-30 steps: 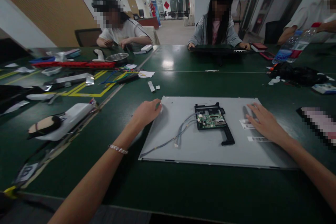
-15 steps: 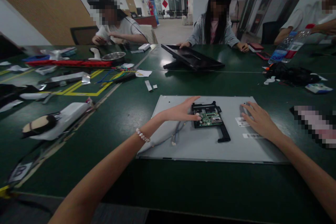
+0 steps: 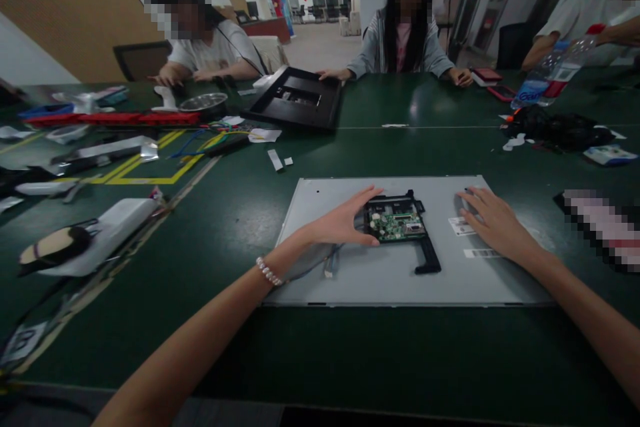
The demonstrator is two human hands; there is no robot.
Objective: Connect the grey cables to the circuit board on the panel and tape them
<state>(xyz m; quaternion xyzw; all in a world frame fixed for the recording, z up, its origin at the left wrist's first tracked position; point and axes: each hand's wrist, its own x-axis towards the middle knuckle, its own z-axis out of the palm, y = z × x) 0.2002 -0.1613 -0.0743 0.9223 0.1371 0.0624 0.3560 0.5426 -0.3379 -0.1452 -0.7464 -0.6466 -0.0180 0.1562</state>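
A flat grey metal panel [image 3: 380, 280] lies face down on the green table in front of me. A green circuit board [image 3: 397, 222] in a black plastic bracket [image 3: 429, 259] sits near its middle, with grey cables [image 3: 327, 263] running off to the left. My left hand [image 3: 343, 222] rests on the panel at the board's left edge, fingers stretched out and thumb apart, touching the bracket. My right hand [image 3: 493, 221] lies flat and open on the panel's right part, next to two white barcode labels [image 3: 475, 240].
Across the table a person in a grey jacket holds a black monitor back cover [image 3: 297, 99]. A second person sits at the back left, and an arm shows at the far right. Red bars, a metal bowl [image 3: 204, 105], wires, a water bottle [image 3: 550, 83] and a black bundle [image 3: 560, 128] lie around.
My left hand moved from the panel's upper left corner to the circuit board. The person opposite lifted the black cover and swung it to the left. My right hand stayed put.
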